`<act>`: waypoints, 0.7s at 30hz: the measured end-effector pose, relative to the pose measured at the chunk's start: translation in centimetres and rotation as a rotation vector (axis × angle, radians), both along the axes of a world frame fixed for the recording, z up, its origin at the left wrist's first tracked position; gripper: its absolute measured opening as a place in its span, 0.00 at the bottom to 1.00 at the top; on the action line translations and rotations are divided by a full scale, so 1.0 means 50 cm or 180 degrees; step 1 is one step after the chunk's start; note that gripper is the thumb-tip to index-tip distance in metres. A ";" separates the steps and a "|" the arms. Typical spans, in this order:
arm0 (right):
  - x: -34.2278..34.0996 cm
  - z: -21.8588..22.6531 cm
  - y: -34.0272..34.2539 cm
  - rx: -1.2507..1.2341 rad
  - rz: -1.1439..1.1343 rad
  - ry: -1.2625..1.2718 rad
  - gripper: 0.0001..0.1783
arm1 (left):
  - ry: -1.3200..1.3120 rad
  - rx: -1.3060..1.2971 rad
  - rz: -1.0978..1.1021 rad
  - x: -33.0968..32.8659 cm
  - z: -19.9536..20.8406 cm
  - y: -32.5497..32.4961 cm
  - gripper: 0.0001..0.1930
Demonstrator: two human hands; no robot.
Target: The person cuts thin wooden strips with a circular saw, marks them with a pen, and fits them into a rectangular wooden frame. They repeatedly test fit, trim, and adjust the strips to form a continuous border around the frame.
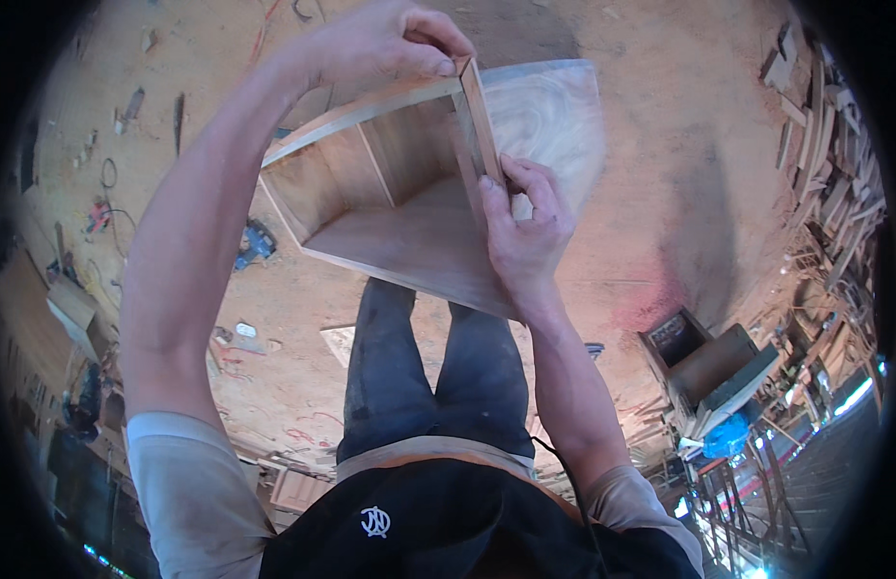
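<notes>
Basically, wooden box [399,236], open side toward the wearer, was up in front of the legs [390,376], divider [376,166] visible inside. Main support under it: couldn't tell. Narrow strip [482,121] ran along the box's right-hand edge, pale panel [549,116] spreading out just behind it. Strip loose or already fixed: couldn't tell either.

Right hand [533,232] was grasping the strip's lower part, thumb on the near side, fingers around the far side. Left hand [385,41] was at the strip's top end, fingers curled, thumb and index touching the corner; pinching or just steadying, not clear.

For good handling, my judgement: two contact points well apart suited a long thin piece, since one hand alone would likely have let it pivot. Even pressure at both ends mattered, plus the top corner lined up with the box's upper rail [380,108] and no gap along the edge. Right fingertips were better off clear of the seam, to avoid a pinch. Box probably needed bracing too, as pushing on one side could have twisted it. Blue power tool [256,243] lay on the floor [641,241], apart from both hands.
</notes>
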State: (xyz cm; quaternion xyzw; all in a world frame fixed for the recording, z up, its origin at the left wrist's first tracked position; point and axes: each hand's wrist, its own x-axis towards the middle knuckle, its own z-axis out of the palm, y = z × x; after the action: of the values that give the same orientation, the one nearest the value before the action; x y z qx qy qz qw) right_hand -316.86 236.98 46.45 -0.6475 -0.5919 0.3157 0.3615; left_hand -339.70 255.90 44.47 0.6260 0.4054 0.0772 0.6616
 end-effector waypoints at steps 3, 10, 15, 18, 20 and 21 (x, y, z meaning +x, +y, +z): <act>0.001 -0.007 -0.003 0.0038 0.0056 -0.0149 0.13 | -0.0118 -0.0126 0.0590 -0.016 -0.038 -0.074 0.18; 0.012 -0.028 -0.021 0.0022 0.0003 -0.0184 0.14 | -0.0735 -0.0110 0.1100 -0.017 -0.098 -0.132 0.21; 0.020 -0.024 -0.039 0.0083 -0.0012 -0.0264 0.13 | -0.0959 -0.0160 0.1134 -0.004 -0.104 -0.143 0.22; 0.019 -0.022 -0.045 0.0121 -0.0063 -0.0297 0.13 | -0.1000 -0.0044 0.1160 0.001 -0.107 -0.147 0.21; 0.017 -0.023 -0.046 0.0179 -0.0055 -0.0351 0.13 | -0.0924 -0.0035 0.1165 0.002 -0.108 -0.147 0.21; 0.015 -0.023 -0.046 0.0212 -0.0033 -0.0392 0.13 | -0.0963 -0.0049 0.1163 0.001 -0.109 -0.147 0.21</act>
State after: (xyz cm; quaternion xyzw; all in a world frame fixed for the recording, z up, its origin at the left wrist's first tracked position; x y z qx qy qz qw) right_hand -316.09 234.70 45.28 -0.6564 -0.6199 0.2535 0.3474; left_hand -339.64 248.56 39.03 0.5185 0.4087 0.2856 0.6946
